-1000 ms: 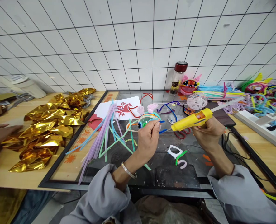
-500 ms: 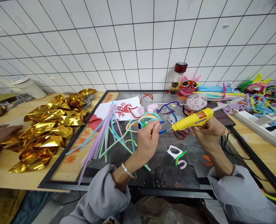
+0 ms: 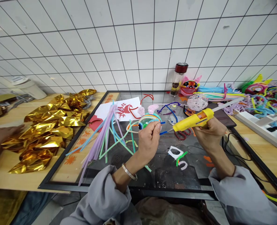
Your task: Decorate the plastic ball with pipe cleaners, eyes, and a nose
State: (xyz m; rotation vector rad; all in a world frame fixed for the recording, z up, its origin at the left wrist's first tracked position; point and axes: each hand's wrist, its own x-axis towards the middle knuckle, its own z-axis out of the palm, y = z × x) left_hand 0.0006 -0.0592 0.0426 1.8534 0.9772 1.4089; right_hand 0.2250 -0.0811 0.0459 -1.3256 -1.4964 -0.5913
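Observation:
My right hand [image 3: 209, 132] grips a yellow hot glue gun [image 3: 192, 120], a white glue stick [image 3: 229, 104] jutting from its back end. The nozzle points left, close to a dark blue pipe cleaner piece [image 3: 163, 133]. My left hand [image 3: 149, 139] is closed in a pinch by a blue pipe cleaner end [image 3: 162, 122]; the fingers partly hide what they hold. Just behind it lies a round craft face [image 3: 150, 117] of green, orange and blue pipe cleaners with a big blue eye. Pink fuzzy pieces [image 3: 153, 108] sit above it.
Loose lilac, green and blue pipe cleaners [image 3: 101, 137] lie left. Red-handled scissors [image 3: 183, 134] lie below the glue gun. Behind stand a glass bottle [image 3: 176, 82] and a pink craft face [image 3: 188, 87]. A power strip [image 3: 262, 128] is right; gold foil [image 3: 47, 128] and another person's hand [image 3: 2, 140] are left.
My hands and the glue gun hold almost still. At the left, the other person's hand has shifted slightly by the gold foil.

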